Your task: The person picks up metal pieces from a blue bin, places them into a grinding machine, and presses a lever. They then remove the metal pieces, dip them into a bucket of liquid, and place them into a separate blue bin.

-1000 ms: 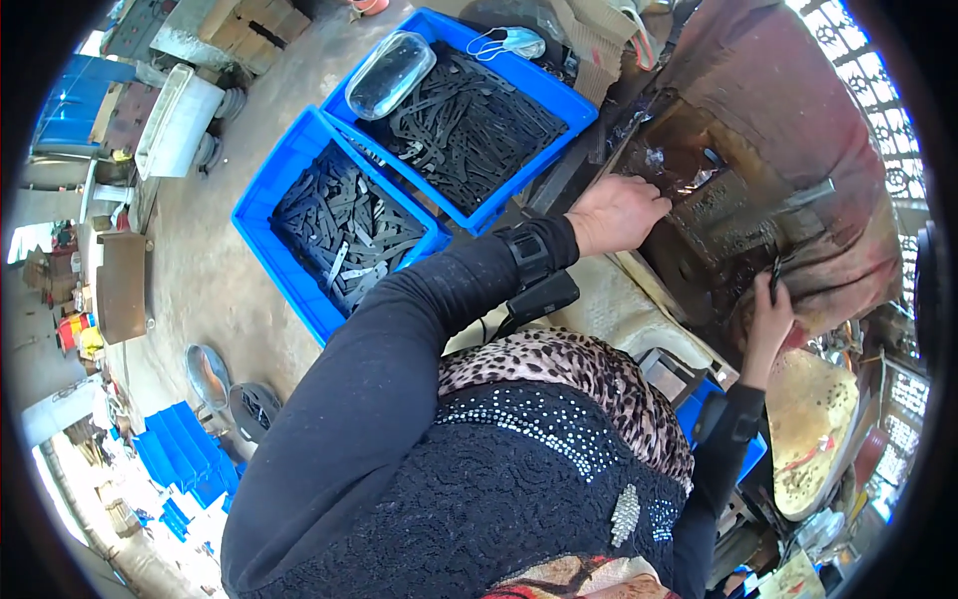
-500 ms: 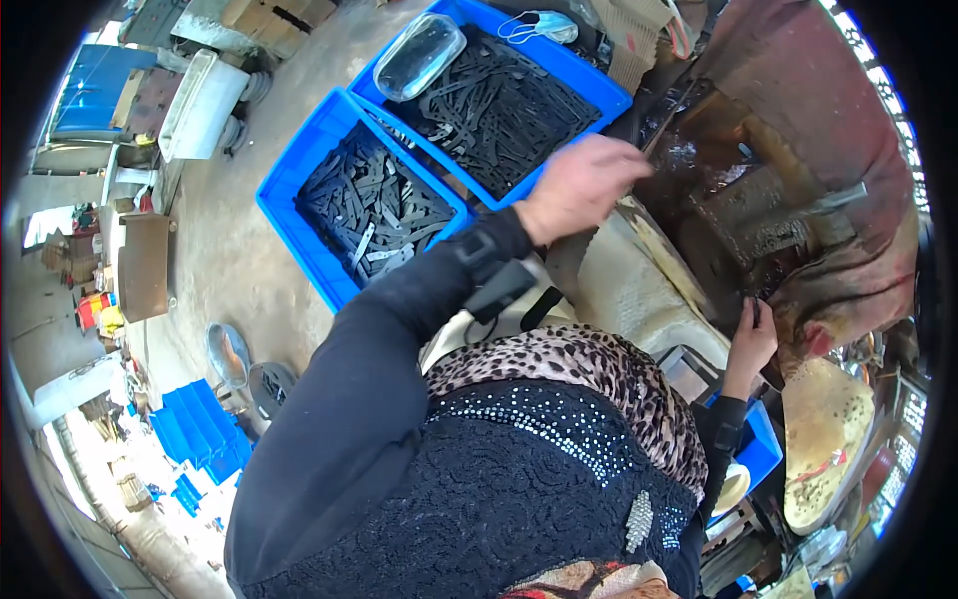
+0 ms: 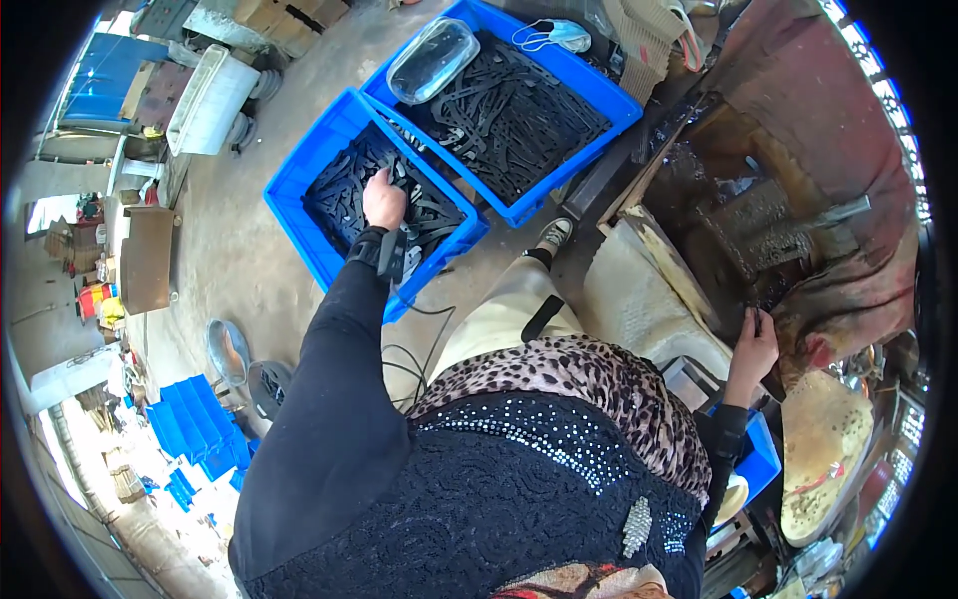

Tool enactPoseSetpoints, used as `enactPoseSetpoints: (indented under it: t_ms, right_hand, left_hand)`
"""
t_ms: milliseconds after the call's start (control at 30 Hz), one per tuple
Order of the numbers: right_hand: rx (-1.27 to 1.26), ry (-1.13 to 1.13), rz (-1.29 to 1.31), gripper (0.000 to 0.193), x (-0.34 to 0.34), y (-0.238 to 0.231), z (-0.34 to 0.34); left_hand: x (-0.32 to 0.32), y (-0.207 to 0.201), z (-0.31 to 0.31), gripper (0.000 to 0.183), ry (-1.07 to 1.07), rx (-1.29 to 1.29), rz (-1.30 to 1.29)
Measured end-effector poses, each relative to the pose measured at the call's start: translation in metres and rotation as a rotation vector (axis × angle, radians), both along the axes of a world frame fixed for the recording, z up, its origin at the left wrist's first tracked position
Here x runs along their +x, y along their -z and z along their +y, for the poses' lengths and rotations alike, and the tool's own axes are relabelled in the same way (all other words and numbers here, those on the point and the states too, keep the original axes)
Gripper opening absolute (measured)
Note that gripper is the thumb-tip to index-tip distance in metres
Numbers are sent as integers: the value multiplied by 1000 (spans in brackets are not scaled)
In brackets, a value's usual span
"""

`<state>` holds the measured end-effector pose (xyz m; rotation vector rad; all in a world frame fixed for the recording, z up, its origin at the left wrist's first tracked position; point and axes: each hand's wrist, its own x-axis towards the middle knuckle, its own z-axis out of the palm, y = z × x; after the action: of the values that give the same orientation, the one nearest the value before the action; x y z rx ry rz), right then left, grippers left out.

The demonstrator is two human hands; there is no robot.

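My left hand is down in the left blue crate, over a heap of thin dark metal strips. Its fingers are bunched among the strips; whatever they grip is too small to make out. Off to the right, my right hand is closed in a pinch beside a wet, brown-stained machine. A small dark bit shows at its fingertips, but I cannot tell what it is. Reddish-brown cloth hangs around the machine.
A second blue crate of dark strips adjoins the first, with a clear plastic container and a face mask on it. Pale padded sheeting lies before the machine. Thin black cables hang near my left arm.
My left hand has swung left from near the machine, past the crates' corner, down into the left crate. My right hand stays almost where it was, still pinched.
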<state>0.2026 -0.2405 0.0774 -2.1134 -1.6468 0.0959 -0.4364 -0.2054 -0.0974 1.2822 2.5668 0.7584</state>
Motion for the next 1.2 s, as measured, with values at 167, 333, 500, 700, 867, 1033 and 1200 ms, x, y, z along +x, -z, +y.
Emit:
enactPoseSetpoints:
  t_ms: [167, 333, 500, 700, 867, 1033, 1200]
  right_hand:
    - [33, -99, 16, 19, 2, 6, 17]
    - [24, 12, -44, 18, 4, 2, 17]
    - [58, 67, -16, 17, 0, -6, 19]
    - [-23, 116, -75, 19, 10, -8, -6]
    - [-7, 33, 2, 10, -3, -2, -3]
    - [66, 109, 21, 16, -1, -6, -10]
    - [36, 102, 66, 15, 3, -14, -10]
  left_hand:
    - [-10, 12, 17, 48, 296, -152, 340]
    - [51, 4, 9, 62, 343, -447, 337]
    - [57, -23, -7, 45, 576, -247, 459]
    - [59, -49, -6, 52, 987, -297, 393]
    - [38, -83, -44, 21, 1278, 134, 1073]
    - [-15, -3, 5, 39, 1562, -233, 1066]
    - [-8, 32, 14, 37, 1516, -109, 908]
